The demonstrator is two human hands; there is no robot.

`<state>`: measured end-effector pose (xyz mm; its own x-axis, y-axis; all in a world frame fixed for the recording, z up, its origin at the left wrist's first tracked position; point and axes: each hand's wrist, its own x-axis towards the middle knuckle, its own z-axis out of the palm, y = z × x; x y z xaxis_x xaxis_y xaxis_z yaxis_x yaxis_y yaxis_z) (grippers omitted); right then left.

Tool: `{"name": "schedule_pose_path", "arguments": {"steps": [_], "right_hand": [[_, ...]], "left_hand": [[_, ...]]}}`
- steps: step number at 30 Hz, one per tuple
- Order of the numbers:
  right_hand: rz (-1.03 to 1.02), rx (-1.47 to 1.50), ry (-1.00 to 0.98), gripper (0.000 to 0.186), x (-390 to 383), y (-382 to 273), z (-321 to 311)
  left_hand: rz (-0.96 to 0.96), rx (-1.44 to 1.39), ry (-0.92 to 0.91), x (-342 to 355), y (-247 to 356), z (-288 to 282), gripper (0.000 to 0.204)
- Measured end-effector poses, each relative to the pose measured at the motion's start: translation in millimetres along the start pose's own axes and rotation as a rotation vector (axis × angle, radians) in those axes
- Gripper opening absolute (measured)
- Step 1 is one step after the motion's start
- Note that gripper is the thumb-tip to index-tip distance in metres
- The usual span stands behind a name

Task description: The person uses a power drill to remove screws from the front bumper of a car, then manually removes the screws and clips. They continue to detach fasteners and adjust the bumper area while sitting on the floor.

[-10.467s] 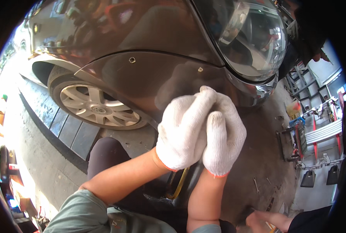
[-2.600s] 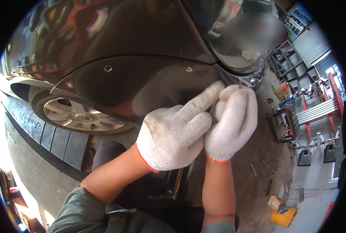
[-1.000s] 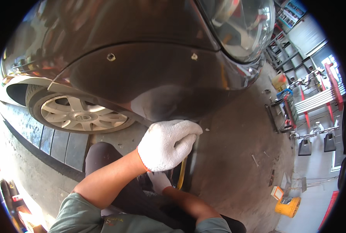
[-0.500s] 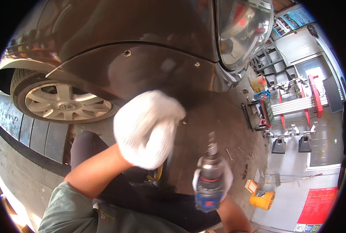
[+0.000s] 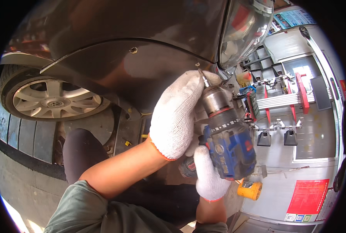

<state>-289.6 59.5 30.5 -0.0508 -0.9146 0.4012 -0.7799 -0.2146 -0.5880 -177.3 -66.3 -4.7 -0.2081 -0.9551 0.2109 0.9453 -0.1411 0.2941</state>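
Note:
My right hand, in a white knitted glove, grips the handle of a blue cordless drill. The drill points up toward the dark car bumper, its slim bit ending just below a small pale-edged hole or fastener spot. Beside the bit is my left hand, gloved alike, its fingers curled in at the bumper's edge. Whatever those fingertips may pinch is hidden. Farther left on the bumper is a second small spot with a bright rim.
A car wheel with pale spokes is at the left. The headlight sits above right of my hands. On the right are a metal rack with red bars, a yellow bucket and a red poster.
The drill has come up from low by my right side to the bumper edge. My left hand has moved right and up, beside the bit. The view has shifted slightly.

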Motion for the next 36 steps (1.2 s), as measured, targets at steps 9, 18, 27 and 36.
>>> {"name": "schedule_pose_path", "arguments": {"steps": [9,18,27,36], "right_hand": [[-0.065,-0.171,0.075,0.030,4.4,-9.2,18.4],[-0.042,-0.293,-0.056,0.053,-5.5,1.7,8.7],[0.086,-0.006,0.076,0.040,1.0,-22.8,18.8],[0.267,0.435,-0.005,0.031,13.0,-50.7,45.5]], "left_hand": [[-0.074,-0.073,0.021,3.1,14.5,2.3,0.047],[-0.051,-0.051,-0.005,6.1,14.3,-3.7,0.047],[-0.229,-0.230,0.065,2.1,31.7,7.3,0.042],[-0.454,-0.121,0.153,3.4,63.5,5.8,0.044]]}}
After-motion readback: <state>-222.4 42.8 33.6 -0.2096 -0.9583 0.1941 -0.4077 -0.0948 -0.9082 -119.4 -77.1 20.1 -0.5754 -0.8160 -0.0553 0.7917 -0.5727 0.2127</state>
